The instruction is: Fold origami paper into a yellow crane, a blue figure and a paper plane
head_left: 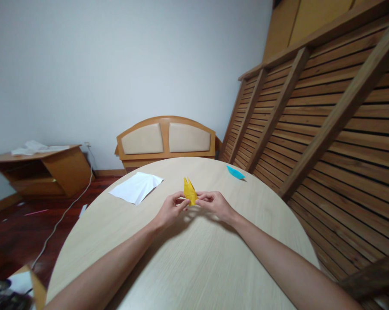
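Observation:
Between my two hands, a little above the table, is a piece of folded yellow origami paper (190, 190) with two pointed tips facing up. My left hand (175, 208) pinches its lower left side between thumb and fingers. On the lower right side, my right hand (214, 203) pinches it the same way. Some fingertips are hidden behind the paper. A creased white sheet of paper (136, 187) lies on the table to the left of my left hand. Farther back on the right rests a folded blue paper piece (235, 172).
The round, pale wooden table (194, 267) spans the front. Beyond it stands a padded headboard (165, 140) against the wall. A slatted wooden frame (304, 129) leans along the right. At left are a low wooden cabinet (65, 172) and a white cable (63, 215) on the floor.

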A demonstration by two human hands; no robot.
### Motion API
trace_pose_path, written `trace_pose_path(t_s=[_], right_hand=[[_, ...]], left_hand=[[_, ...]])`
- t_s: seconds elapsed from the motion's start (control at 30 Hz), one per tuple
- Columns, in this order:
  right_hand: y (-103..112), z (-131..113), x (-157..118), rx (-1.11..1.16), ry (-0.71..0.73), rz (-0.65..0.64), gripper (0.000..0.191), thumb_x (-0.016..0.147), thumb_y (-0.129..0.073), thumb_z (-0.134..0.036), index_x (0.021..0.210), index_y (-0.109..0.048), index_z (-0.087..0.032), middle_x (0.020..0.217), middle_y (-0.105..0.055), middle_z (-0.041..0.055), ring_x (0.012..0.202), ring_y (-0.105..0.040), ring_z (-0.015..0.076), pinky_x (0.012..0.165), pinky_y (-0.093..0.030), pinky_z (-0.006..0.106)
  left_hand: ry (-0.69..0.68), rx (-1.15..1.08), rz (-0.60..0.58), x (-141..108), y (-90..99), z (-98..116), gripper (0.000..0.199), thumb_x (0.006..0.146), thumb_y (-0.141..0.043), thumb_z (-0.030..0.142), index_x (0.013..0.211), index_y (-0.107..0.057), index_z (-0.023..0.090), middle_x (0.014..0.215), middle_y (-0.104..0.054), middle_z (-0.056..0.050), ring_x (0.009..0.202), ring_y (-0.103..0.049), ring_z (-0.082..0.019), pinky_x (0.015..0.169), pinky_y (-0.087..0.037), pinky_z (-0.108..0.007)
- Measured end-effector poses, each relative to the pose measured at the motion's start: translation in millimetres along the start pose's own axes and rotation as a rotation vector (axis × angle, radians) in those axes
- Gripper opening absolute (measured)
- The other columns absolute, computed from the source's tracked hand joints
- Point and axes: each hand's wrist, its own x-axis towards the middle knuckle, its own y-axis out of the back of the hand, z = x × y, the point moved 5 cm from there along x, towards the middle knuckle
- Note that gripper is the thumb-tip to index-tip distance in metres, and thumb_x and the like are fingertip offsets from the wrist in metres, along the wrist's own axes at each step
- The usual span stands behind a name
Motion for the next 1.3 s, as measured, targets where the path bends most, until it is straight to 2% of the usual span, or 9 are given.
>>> trace_pose_path(t_s=[0.17, 0.33, 0.5, 0.6, 0.7, 0.9, 1.1, 1.3], right_hand=[[6, 4, 1, -0.035, -0.036, 0.063, 0.036, 0.067, -0.081, -0.047, 0.078, -0.072, -0.014, 0.106, -0.072, 0.0119, 0.093, -0.067, 0.0227, 0.088, -0.049, 0.039], [10, 11, 3, -0.081, -0.03, 0.138, 0.039, 0.063, -0.083, -0.044, 0.081, -0.06, -0.017, 0.085, -0.069, 0.0035, 0.077, -0.065, 0.0169, 0.076, -0.051, 0.034], [7, 13, 3, -0.104, -0.032, 0.146, 0.047, 0.062, -0.084, -0.036, 0.092, -0.052, -0.019, 0.084, -0.066, 0.0013, 0.076, -0.064, 0.0161, 0.07, -0.05, 0.03], [4, 12, 3, -0.096, -0.051, 0.105, 0.046, 0.069, -0.079, -0.039, 0.102, -0.054, -0.017, 0.091, -0.068, 0.0047, 0.081, -0.065, 0.0171, 0.075, -0.05, 0.032], [2, 10, 2, -0.093, -0.033, 0.066, 0.041, 0.076, -0.074, -0.046, 0.1, -0.061, -0.015, 0.095, -0.069, 0.0066, 0.084, -0.065, 0.0175, 0.081, -0.049, 0.033], [2, 6, 0, -0.177, -0.028, 0.055, 0.035, 0.074, -0.076, -0.046, 0.083, -0.065, -0.014, 0.083, -0.067, 0.0038, 0.076, -0.061, 0.0164, 0.074, -0.048, 0.031], [0, 2, -1, -0.141, -0.007, 0.024, 0.033, 0.078, -0.072, -0.046, 0.084, -0.068, -0.014, 0.082, -0.067, 0.0032, 0.075, -0.06, 0.0152, 0.074, -0.047, 0.03], [-1, 0, -2, -0.174, -0.025, 0.022, 0.027, 0.075, -0.074, -0.04, 0.085, -0.071, -0.014, 0.081, -0.07, 0.004, 0.071, -0.06, 0.0149, 0.068, -0.046, 0.029]], left_hand=[[0.011, 0.0, 0.027, 0, 0.0, 1, 0.048, 0.071, -0.075, 0.056, 0.096, -0.071, 0.015, 0.102, -0.071, -0.011, 0.083, -0.064, -0.017, 0.065, -0.05, -0.023], [0.039, 0.021, 0.049, 0, 0.9, -2, 0.046, 0.07, -0.075, 0.054, 0.09, -0.069, 0.014, 0.099, -0.069, -0.011, 0.086, -0.063, -0.018, 0.062, -0.05, -0.024], [0.037, 0.034, 0.083, -1, 2.1, -2, 0.044, 0.069, -0.075, 0.053, 0.088, -0.061, 0.016, 0.094, -0.066, -0.007, 0.084, -0.062, -0.017, 0.059, -0.05, -0.024], [0.019, -0.003, 0.101, 0, 4.2, -6, 0.05, 0.068, -0.078, 0.05, 0.098, -0.054, 0.018, 0.084, -0.065, -0.002, 0.075, -0.061, -0.013, 0.058, -0.046, -0.021], [-0.011, 0.009, 0.089, 1, 4.3, -8, 0.056, 0.069, -0.079, 0.048, 0.109, -0.052, 0.019, 0.074, -0.063, 0.002, 0.068, -0.058, -0.011, 0.061, -0.045, -0.021], [0.037, 0.051, 0.055, -1, -1.0, -5, 0.047, 0.071, -0.075, 0.056, 0.088, -0.064, 0.013, 0.089, -0.067, -0.007, 0.078, -0.061, -0.015, 0.062, -0.048, -0.023], [0.029, 0.092, 0.029, 0, -1.2, -5, 0.045, 0.068, -0.077, 0.055, 0.079, -0.066, 0.013, 0.076, -0.065, -0.005, 0.068, -0.057, -0.012, 0.062, -0.045, -0.024], [0.084, -0.022, -0.041, -1, -8.3, -11, 0.047, 0.064, -0.08, 0.055, 0.078, -0.064, 0.013, 0.075, -0.066, -0.005, 0.066, -0.058, -0.012, 0.063, -0.045, -0.025]])
